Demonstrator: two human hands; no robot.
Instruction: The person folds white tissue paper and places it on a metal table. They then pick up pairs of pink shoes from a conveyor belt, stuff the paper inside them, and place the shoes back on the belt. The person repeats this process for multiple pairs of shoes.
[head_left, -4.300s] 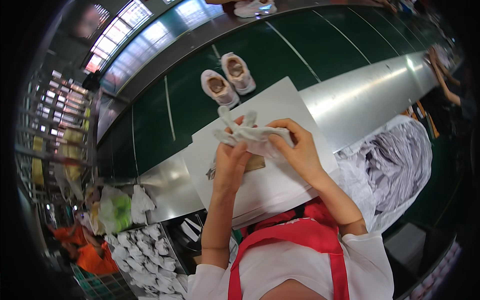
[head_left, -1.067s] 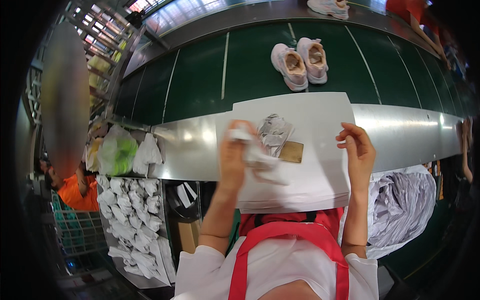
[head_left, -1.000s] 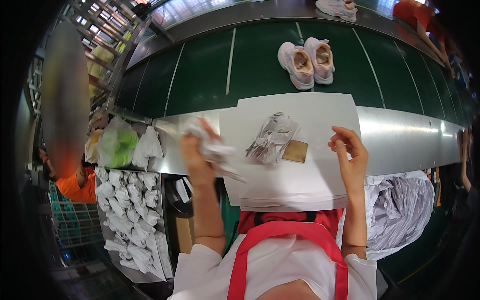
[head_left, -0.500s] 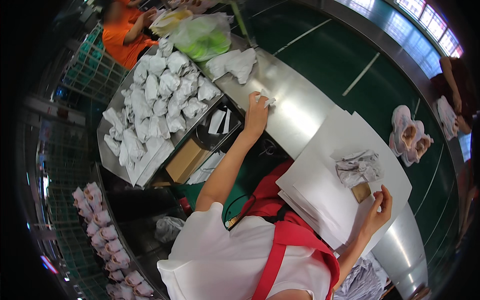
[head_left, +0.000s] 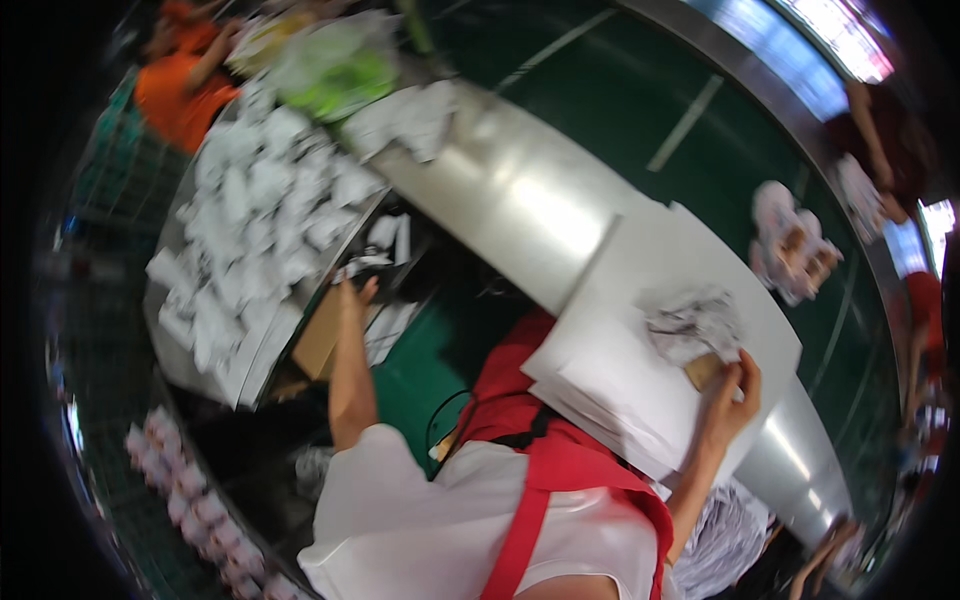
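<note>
The left hand reaches down to a brown cardboard box under the tray of white paper wads; its grip is too blurry to tell. The right hand pinches a small tan card on the white paper stack, beside crumpled paper.

White short-sleeved shirt, red apron with broad red strap, black cord at the neck, bare forearms

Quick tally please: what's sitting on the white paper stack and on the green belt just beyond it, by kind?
Crumpled paper wad: 1
Small brown card, touched by the right hand: 1
Pale shoes on the green belt: 2
Total: 4
</note>
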